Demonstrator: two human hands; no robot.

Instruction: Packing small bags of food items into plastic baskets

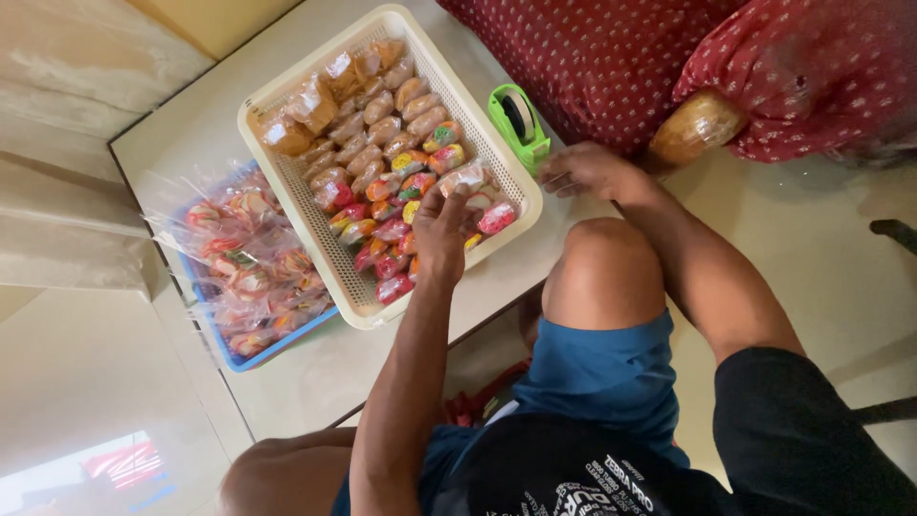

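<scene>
A cream plastic basket [358,304] on the low white table [315,382] holds rows of wrapped snacks: brown ones at the far end, red, green and orange ones [387,234] at the near end. My left hand [439,227] is over the near end of the basket. Its fingers pinch a clear-wrapped snack packet [464,178]. My right hand [585,172] rests on the table edge just right of the basket. Its fingers are loosely spread and hold nothing. It lies beside a green tape dispenser [519,122].
A blue tray [250,357] heaped with clear bags of similar snacks sits left of the basket. Another person in a dark red dotted garment [611,57] sits at the far right. My bare knee [604,272] is raised at the table's edge.
</scene>
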